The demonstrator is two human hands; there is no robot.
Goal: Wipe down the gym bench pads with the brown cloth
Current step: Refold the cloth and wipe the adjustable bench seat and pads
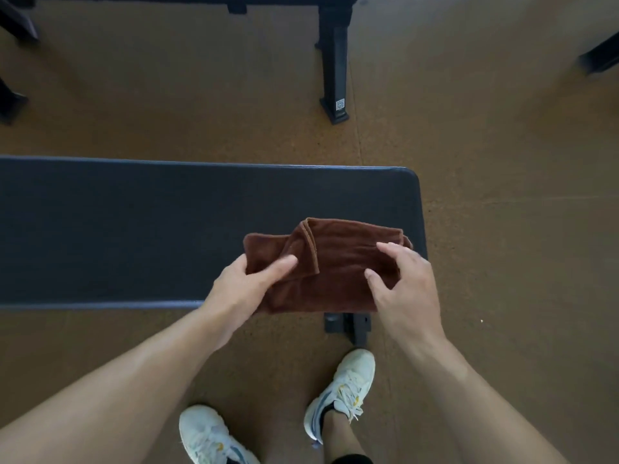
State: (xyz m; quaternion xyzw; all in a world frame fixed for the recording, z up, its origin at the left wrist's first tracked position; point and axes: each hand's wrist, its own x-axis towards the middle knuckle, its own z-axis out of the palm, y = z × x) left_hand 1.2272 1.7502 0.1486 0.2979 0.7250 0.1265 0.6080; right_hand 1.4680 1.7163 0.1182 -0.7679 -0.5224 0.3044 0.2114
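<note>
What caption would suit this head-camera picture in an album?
Left hand holds a folded brown cloth over the dark bench pad, right hand hovering beside it.

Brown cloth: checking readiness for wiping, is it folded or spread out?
Folded. The brown cloth shows a hemmed edge doubled over its top layer, left hand gripping one end.

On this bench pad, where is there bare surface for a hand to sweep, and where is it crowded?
The bench pad is bare along its whole left stretch, from the picture's left edge to the brown cloth, and in a strip behind the cloth. The right end is crowded: the left hand grips the cloth and the right hand hovers at it.
</note>
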